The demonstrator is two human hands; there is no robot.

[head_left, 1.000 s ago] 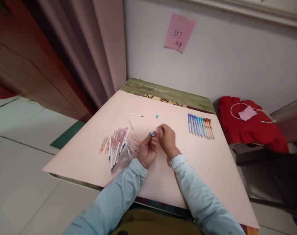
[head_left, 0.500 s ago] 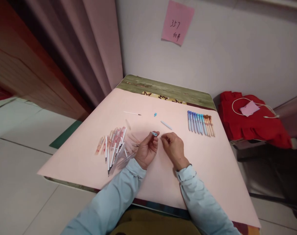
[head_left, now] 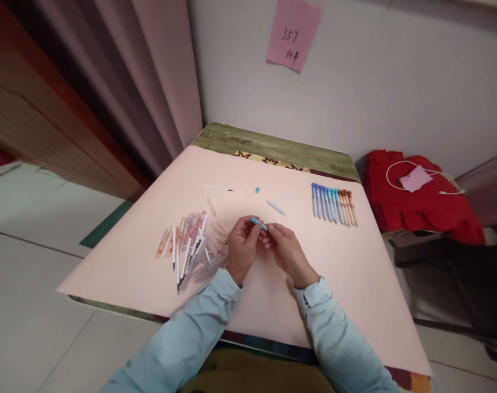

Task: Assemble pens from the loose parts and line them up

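Above the middle of the table, my left hand (head_left: 240, 248) is closed around a short blue pen barrel part (head_left: 255, 221), thumb lying along it. My right hand (head_left: 288, 251) pinches at the lower right end of that part; whether a small piece is between its fingertips is hidden. Just beyond my hands lies a slim pale-blue pen barrel (head_left: 276, 207). Farther back are a small bright-blue pen piece (head_left: 257, 190) and a white refill (head_left: 218, 188) with a dark tip.
To the left lie a pile of white refills (head_left: 184, 263) and clear, pink-patterned barrels (head_left: 187, 225). A neat row of finished-looking blue and brown pens (head_left: 322, 202) lies at the right. Beyond the table's right edge is a red cloth (head_left: 420, 207) with a cord on it.
My right hand has moved left to meet the left hand, and its fingers now touch the blue pen barrel part. The left hand has turned, tilting that part sideways.
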